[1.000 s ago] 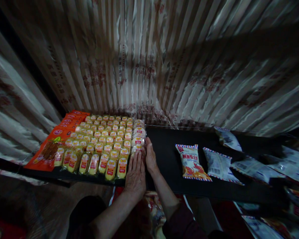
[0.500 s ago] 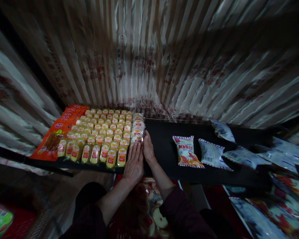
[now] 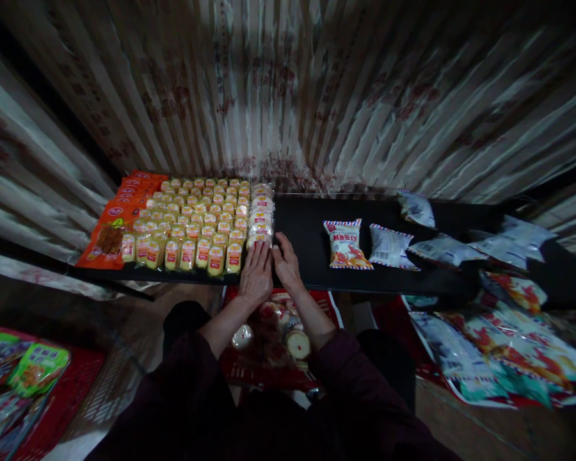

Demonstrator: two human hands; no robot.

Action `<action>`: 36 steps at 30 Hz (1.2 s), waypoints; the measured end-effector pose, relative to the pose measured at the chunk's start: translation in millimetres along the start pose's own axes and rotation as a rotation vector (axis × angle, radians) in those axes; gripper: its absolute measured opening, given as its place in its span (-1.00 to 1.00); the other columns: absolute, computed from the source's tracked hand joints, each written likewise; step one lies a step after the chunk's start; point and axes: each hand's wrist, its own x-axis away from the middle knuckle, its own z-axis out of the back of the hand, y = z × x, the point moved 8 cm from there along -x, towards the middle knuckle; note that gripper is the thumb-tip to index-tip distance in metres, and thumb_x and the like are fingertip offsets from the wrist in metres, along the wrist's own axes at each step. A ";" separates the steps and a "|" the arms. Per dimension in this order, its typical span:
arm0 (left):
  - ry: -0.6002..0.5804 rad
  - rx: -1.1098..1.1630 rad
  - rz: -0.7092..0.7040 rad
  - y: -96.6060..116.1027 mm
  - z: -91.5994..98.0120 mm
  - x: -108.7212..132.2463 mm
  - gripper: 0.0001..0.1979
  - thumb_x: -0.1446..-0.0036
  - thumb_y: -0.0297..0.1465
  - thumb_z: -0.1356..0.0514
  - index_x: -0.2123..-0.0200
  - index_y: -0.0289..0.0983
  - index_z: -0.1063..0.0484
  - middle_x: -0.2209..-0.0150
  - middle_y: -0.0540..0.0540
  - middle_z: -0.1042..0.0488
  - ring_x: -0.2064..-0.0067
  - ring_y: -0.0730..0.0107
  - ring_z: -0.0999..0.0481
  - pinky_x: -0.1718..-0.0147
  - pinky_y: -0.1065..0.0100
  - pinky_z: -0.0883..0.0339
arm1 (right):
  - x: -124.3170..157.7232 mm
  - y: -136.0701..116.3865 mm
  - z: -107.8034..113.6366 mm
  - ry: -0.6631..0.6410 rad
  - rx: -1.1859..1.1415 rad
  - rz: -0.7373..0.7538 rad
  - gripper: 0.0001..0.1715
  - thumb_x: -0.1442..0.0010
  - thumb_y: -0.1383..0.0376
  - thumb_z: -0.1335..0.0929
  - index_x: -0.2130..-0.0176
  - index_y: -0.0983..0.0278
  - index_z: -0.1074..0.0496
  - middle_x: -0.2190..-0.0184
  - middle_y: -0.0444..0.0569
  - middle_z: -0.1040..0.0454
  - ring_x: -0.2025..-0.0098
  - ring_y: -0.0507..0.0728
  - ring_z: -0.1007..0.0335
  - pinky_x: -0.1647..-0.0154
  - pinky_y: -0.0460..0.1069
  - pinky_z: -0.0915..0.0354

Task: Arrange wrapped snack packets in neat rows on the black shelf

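Note:
On the black shelf (image 3: 297, 221), a column of clear-wrapped pale round cakes (image 3: 261, 218) stands along the right side of many yellow-wrapped small cakes (image 3: 192, 221). My left hand (image 3: 256, 274) lies with fingers stretched over the front end of that column, touching the wrappers. Just to its right is my right hand (image 3: 286, 261), fingers extended and slightly parted, beside the column's front right edge and holding nothing. Orange packets (image 3: 120, 221) lie overlapped at the left end of the rows.
White and blue snack bags (image 3: 349, 243) lie on the shelf's right part. Below it are a red basket with round cakes (image 3: 329, 307), a basket heaped with snack bags (image 3: 461, 390) at right and a red basket (image 3: 84, 371) at lower left. A striped curtain (image 3: 288, 83) hangs behind.
The view has tilted down, so the shelf sits higher and more of the baskets shows. My right hand has opened slightly away from the column; my left hand remains at its front end.

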 end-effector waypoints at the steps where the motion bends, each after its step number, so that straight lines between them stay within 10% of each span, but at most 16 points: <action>1: -0.004 0.008 0.004 1.0 0.0 2.6 -0.43 -0.16 -0.53 0.06 -0.26 -0.51 -0.10 -0.33 -0.33 -0.07 -0.40 0.12 0.22 -0.32 -0.05 0.07 | 4.8 -0.9 0.4 0.000 0.009 0.004 -0.47 -0.23 0.11 -0.20 -0.13 0.24 -0.33 -0.25 0.04 -0.24 -0.30 0.14 -0.09 -0.34 0.16 -0.01; 23: -0.192 0.231 0.044 28.9 -33.9 103.9 -0.46 -0.24 -0.39 0.02 -0.24 -0.53 -0.09 -0.26 -0.42 -0.18 -0.36 0.14 -0.01 -0.30 0.00 -0.03 | 125.3 -29.0 10.1 -0.026 0.098 0.207 -0.59 -0.24 0.29 -0.17 0.00 0.22 -0.43 -0.06 0.07 -0.42 -0.20 0.19 -0.23 -0.25 0.24 -0.15; 36: -0.437 0.273 0.158 25.7 -96.5 153.8 -0.44 -0.05 -0.56 -0.01 -0.17 -0.49 -0.25 -0.20 -0.32 -0.31 -0.26 0.17 -0.25 -0.25 0.25 -0.17 | 165.9 88.8 -20.1 -0.177 0.211 -0.123 -0.58 -0.18 0.22 -0.17 0.11 0.29 -0.49 0.07 0.12 -0.48 -0.06 0.21 -0.33 -0.18 0.21 -0.20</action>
